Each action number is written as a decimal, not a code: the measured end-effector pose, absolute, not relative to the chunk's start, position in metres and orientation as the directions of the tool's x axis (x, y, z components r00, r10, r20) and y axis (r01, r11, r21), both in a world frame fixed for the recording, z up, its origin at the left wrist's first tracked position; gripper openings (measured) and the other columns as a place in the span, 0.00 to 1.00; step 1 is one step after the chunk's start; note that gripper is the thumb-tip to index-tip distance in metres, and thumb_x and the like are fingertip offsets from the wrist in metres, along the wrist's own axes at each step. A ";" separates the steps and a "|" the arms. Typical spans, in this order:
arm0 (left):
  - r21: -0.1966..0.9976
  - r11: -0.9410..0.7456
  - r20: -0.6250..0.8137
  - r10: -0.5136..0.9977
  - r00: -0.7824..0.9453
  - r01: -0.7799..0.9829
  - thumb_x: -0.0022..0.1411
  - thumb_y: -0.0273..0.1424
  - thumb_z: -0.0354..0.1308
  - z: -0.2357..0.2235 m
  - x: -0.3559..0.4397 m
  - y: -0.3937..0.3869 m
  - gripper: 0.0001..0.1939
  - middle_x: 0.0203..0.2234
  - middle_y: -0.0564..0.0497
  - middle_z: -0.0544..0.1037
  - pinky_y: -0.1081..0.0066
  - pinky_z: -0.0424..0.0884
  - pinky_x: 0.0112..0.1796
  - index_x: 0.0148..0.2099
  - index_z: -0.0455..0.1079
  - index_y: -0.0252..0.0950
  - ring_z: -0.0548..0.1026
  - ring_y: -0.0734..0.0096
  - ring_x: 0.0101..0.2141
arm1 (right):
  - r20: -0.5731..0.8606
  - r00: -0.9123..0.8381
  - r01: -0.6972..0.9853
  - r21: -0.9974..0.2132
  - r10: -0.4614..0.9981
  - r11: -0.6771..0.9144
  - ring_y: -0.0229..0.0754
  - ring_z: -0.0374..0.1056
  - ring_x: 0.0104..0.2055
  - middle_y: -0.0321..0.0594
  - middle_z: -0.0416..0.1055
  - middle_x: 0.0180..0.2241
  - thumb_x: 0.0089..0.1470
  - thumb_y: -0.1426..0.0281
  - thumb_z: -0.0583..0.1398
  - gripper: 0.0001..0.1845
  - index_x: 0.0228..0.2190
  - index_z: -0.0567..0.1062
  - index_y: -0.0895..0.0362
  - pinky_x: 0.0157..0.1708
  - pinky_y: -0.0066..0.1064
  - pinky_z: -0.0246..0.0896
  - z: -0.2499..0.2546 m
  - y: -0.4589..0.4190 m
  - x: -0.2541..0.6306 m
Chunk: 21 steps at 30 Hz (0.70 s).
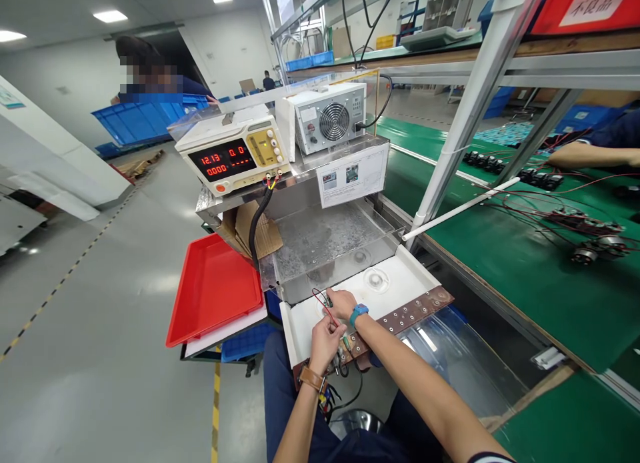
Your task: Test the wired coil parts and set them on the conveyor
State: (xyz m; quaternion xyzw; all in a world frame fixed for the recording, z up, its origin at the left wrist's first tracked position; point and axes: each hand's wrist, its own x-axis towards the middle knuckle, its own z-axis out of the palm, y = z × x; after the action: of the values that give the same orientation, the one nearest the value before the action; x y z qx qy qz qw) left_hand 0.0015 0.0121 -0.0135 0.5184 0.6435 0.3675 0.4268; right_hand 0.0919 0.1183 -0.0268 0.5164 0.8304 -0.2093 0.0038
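Observation:
My left hand (pixel 326 343), with a brown strap on its wrist, is closed with fingertips pinched on a thin red wire (pixel 317 293). Just beyond it, my right hand (pixel 343 304), wearing a teal wristband, grips a small dark green part (pixel 327 302) that the wire loops up from. Its exact kind is too small to make out, and fingers cover some of it. Both hands are over a white tray (pixel 405 283) whose near edge carries a brown strip (pixel 417 309) with metal studs. A green clip (pixel 346 343) sits by my left hand, with dark cables beneath.
A power supply (pixel 233 153) with red digits and a grey fan unit (pixel 330 119) stand on a metal shelf. Left is a red tray (pixel 215 289). On the right, a green bench (pixel 540 263) holds wired motors (pixel 600 246), near another person's arm. Someone carries a blue crate (pixel 145 119).

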 end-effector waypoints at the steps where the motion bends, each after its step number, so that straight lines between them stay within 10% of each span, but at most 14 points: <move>1: 0.916 0.190 -0.166 0.981 -0.098 0.353 0.51 0.37 0.58 -0.014 0.002 0.012 0.10 0.16 0.60 0.63 0.74 0.55 0.25 0.27 0.63 0.38 0.61 0.75 0.20 | -0.222 -0.468 0.858 -0.345 0.855 0.380 0.49 0.73 0.43 0.47 0.77 0.40 0.53 0.58 0.60 0.22 0.46 0.69 0.56 0.37 0.32 0.58 -0.027 0.118 0.092; 21: 0.927 0.209 -0.169 0.974 -0.150 0.311 0.48 0.35 0.60 -0.005 0.004 0.010 0.10 0.16 0.58 0.63 0.72 0.57 0.26 0.24 0.62 0.39 0.62 0.72 0.21 | -0.184 -0.470 0.846 -0.373 0.863 0.380 0.51 0.73 0.43 0.47 0.77 0.37 0.51 0.60 0.59 0.20 0.44 0.70 0.55 0.38 0.33 0.58 -0.032 0.115 0.087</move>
State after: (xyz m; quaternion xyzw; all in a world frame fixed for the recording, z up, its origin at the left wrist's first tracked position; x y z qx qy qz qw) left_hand 0.0045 0.0101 -0.0051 0.4937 0.6508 0.3894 0.4255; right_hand 0.0872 0.1154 -0.0315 0.5146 0.8305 -0.2121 -0.0204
